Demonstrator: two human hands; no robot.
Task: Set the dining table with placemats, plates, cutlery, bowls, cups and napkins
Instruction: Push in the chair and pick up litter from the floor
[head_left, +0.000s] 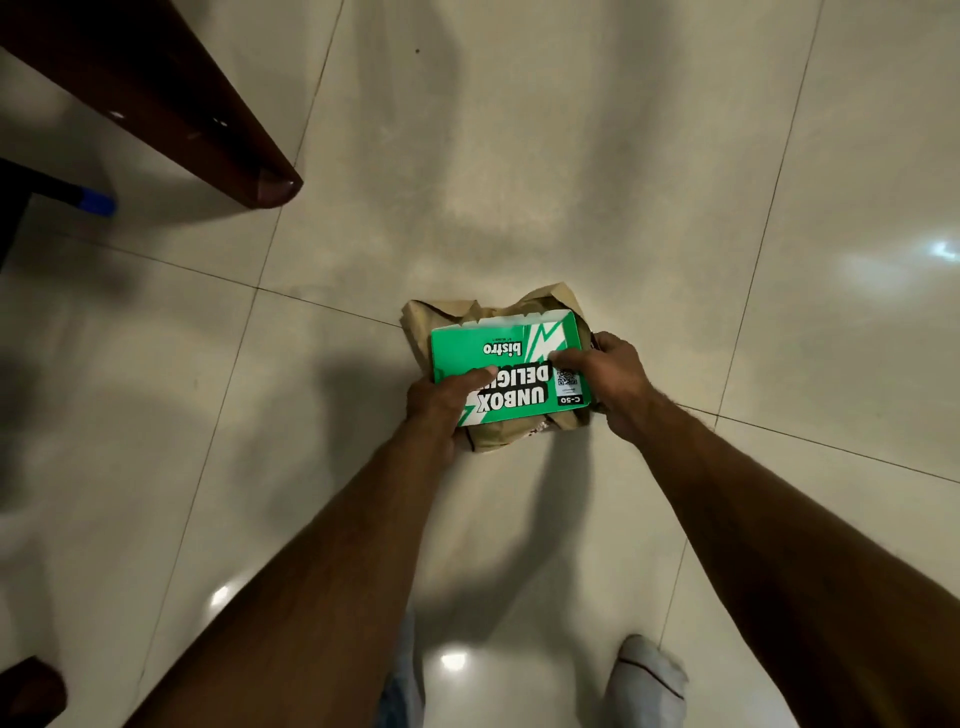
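Head view, looking straight down at a glossy pale tile floor (519, 182) with thin dark grout lines; ceiling-light glare spots at right and near bottom. Dark wood leg (171, 104) slanting in from top left, foot resting on the tile. Black bar with blue tip (96, 201) just beside it at the left edge. Another dark wood piece (28, 691) in the bottom-left corner. White sock (649, 675) at bottom, a bit of blue denim beside it.

Green box (509, 369) printed "bistro" and "UNBOX", held over the floor, centre frame, lying on a crumpled brown paper bag (467, 312). Both held together between two hands. Left hand (441, 402) gripping the box's left end, thumb pressed flat on the top, fingers hidden underneath. Right hand (613, 382) gripping the right end, thumb on top near the QR label, fingers curled under the bag. Both bare forearms reaching in from the bottom.
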